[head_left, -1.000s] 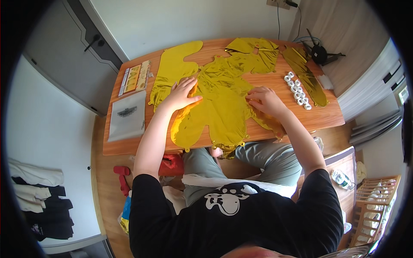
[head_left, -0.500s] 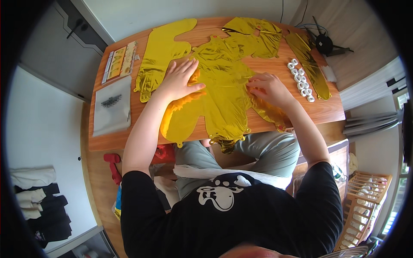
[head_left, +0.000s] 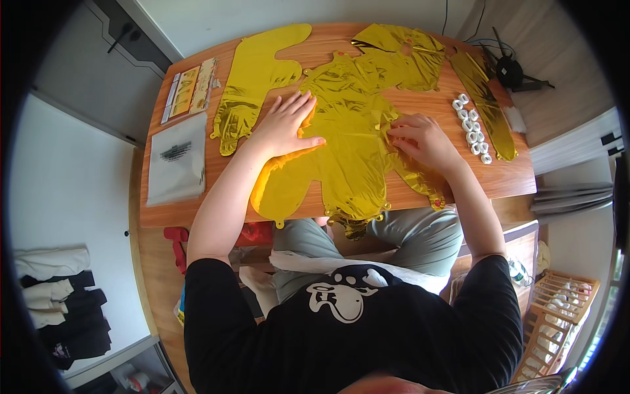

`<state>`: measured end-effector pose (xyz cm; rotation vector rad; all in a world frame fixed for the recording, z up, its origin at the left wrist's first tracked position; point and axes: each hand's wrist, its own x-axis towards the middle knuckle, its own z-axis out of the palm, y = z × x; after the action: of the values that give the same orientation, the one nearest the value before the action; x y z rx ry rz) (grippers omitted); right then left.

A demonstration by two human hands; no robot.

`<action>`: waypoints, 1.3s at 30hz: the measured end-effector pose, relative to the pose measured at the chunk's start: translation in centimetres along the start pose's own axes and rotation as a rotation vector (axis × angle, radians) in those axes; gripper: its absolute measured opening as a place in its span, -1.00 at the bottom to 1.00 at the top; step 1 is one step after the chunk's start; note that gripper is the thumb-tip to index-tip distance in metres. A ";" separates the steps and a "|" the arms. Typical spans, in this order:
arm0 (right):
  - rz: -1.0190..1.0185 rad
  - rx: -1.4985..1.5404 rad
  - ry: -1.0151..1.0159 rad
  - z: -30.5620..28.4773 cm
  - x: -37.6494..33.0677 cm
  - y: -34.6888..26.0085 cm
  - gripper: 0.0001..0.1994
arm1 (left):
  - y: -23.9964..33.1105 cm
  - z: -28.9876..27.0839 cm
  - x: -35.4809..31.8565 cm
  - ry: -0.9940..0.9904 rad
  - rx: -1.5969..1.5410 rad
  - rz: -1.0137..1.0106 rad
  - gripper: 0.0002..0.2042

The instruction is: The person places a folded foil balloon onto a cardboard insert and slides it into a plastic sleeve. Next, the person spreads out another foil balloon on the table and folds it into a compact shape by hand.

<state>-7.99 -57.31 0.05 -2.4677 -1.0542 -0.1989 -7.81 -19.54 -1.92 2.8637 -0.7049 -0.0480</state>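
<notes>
You've got the table [head_left: 499, 180] right in front of you, with one big foil balloon [head_left: 348, 151] flat across the middle and hanging a bit over the near edge. Your left hand [head_left: 283, 125] sits on its left part, your right hand [head_left: 423, 139] on its right edge. Left of that lies another balloon [head_left: 252, 82], then a card strip [head_left: 190, 88] with a plastic bag [head_left: 176, 159] nearer you. Behind is a crumpled balloon [head_left: 400, 56]; off to the right, a row of small rolls [head_left: 471, 128] beside a long balloon [head_left: 489, 108].
</notes>
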 end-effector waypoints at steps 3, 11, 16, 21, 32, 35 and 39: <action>-0.014 -0.003 0.002 -0.2 0.1 0.0 -0.79 | -0.1 0.0 0.1 0.003 0.017 0.002 0.04; -0.020 0.009 -0.009 -0.4 -0.1 -0.1 -0.78 | -0.2 0.4 0.2 -0.010 0.063 -0.004 0.10; 0.031 0.151 0.008 -0.8 0.9 0.4 -0.78 | -0.1 0.3 0.2 -0.007 0.067 -0.007 0.10; 0.512 0.273 0.050 -1.0 7.7 2.9 -0.65 | -0.9 0.1 -1.0 -0.025 0.055 -0.041 0.11; 0.834 0.186 -0.057 -0.1 16.5 7.4 -0.18 | -0.5 0.3 -0.5 -0.008 0.044 -0.022 0.12; 0.807 0.156 -0.052 -0.2 16.7 6.5 -0.07 | -0.3 0.2 -0.2 0.000 0.036 -0.008 0.12; 0.805 0.184 0.123 1.4 16.5 6.7 0.03 | -0.2 0.3 0.2 0.008 0.036 0.003 0.13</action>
<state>8.25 -50.08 1.46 -2.4581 0.0196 0.0061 -7.56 -19.51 -2.20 2.8957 -0.7151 -0.0231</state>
